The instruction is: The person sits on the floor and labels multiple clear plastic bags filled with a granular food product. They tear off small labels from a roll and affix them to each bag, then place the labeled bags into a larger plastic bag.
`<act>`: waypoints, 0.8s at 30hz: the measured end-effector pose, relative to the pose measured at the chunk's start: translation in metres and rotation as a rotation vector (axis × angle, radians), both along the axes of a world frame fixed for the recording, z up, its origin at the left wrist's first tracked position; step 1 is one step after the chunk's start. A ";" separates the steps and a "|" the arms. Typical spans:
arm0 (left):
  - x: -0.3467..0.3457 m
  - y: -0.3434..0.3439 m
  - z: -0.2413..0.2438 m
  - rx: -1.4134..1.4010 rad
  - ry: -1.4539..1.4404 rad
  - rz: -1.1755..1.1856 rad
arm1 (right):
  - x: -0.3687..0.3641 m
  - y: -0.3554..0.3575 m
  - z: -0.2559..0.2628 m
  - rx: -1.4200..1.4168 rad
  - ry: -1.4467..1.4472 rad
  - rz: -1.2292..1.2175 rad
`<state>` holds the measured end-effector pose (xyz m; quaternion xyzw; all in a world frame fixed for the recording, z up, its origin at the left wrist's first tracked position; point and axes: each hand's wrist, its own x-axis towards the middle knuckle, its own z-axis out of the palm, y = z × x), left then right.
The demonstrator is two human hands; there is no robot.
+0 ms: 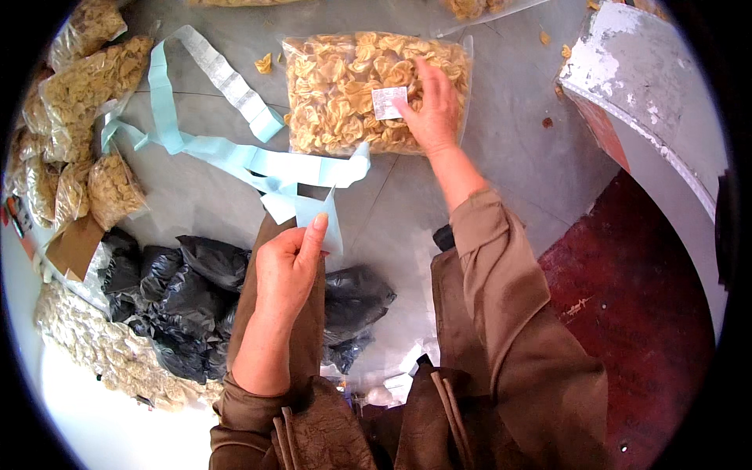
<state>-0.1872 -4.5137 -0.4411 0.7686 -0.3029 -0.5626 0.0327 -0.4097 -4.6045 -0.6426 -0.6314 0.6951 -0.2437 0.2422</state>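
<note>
A clear plastic bag [329,97] full of tan, curled pieces, which look like dried food, lies flat on the grey floor. My right hand [433,108] is over its right half, with the thumb at the edge of a white printed label [389,103]. Whether the label is stuck down, I cannot tell. Below the bag, my left hand [291,267] pinches the end of a long pale-blue label backing strip [223,154] between thumb and fingers. From there the strip winds away to the upper left, where part of it carries white labels [220,67] and ends in a small folded stack or roll.
Filled clear bags [88,100] are heaped at the left. Black plastic bags [194,294] lie at the lower left, beside light-coloured filled bags [100,346]. A worn white-and-grey surface [652,76] stands upper right, above a dark red board [634,311]. A loose tan piece [264,63] lies beyond the strip.
</note>
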 end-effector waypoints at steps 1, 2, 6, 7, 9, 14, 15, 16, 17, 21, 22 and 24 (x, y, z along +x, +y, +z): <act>0.002 0.002 -0.001 -0.005 0.008 0.005 | 0.002 -0.001 0.002 -0.116 0.033 -0.058; 0.003 0.003 -0.002 -0.010 0.014 0.011 | 0.009 0.003 0.001 0.139 -0.157 0.012; -0.010 -0.004 0.006 -0.003 0.064 -0.034 | -0.002 0.014 -0.031 0.416 -0.566 0.060; -0.011 -0.012 0.013 0.004 0.052 -0.070 | -0.019 0.005 -0.039 0.261 -0.636 -0.128; 0.001 -0.009 0.013 -0.039 0.009 -0.074 | -0.037 -0.018 -0.030 0.212 -0.542 -0.572; 0.037 -0.009 0.002 0.120 -0.054 -0.278 | -0.063 0.005 -0.014 0.817 -0.314 -0.345; 0.046 0.002 0.003 0.172 -0.047 -0.230 | -0.058 0.008 0.001 0.829 -0.336 -0.286; 0.051 0.025 0.001 0.173 -0.055 -0.138 | -0.056 0.006 0.014 0.827 -0.356 -0.222; 0.059 0.055 -0.010 0.171 -0.073 -0.037 | -0.032 0.003 0.040 0.789 -0.374 -0.164; 0.077 0.085 0.059 0.157 0.048 0.369 | 0.134 -0.041 0.209 0.746 -0.800 -0.002; 0.090 0.082 0.086 0.147 0.034 0.377 | 0.173 -0.053 0.229 0.620 -0.929 0.144; 0.128 0.093 0.129 0.218 -0.044 0.363 | 0.275 -0.090 0.313 0.494 -0.328 0.460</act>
